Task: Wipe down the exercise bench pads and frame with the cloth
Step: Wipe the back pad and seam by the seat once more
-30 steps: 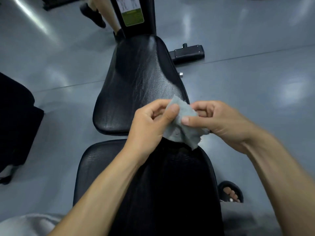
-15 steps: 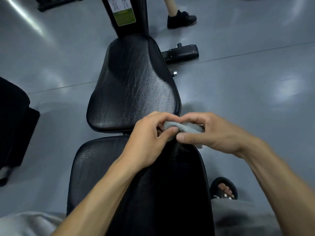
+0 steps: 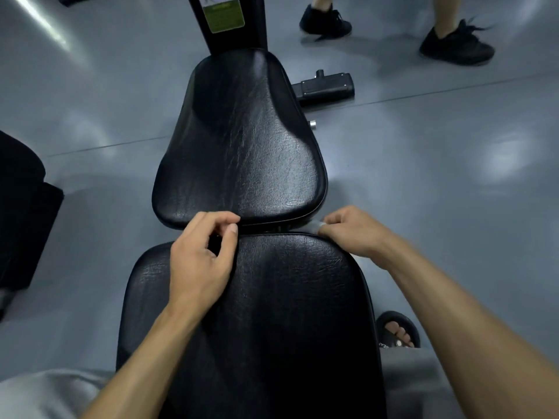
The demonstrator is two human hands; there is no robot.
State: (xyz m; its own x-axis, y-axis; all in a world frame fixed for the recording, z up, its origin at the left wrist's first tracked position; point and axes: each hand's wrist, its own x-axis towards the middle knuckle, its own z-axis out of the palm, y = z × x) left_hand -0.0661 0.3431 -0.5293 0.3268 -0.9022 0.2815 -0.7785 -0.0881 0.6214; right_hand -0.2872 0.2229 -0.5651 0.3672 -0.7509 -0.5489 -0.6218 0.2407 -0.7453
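Head view: the right hand (image 3: 352, 232) sits at the right corner of the near pad (image 3: 272, 297), its fingers (image 3: 329, 220) curled tight around the bunched grey cloth (image 3: 315, 226), of which only a sliver shows. That places the cloth at the gap between the 2 pads, probably ready to sweep across the near edge. The left hand (image 3: 199, 261) hovers over the near pad's left side, fingers loosely curled and holding nothing, likely to steady. The far pad (image 3: 242, 140) lies just beyond.
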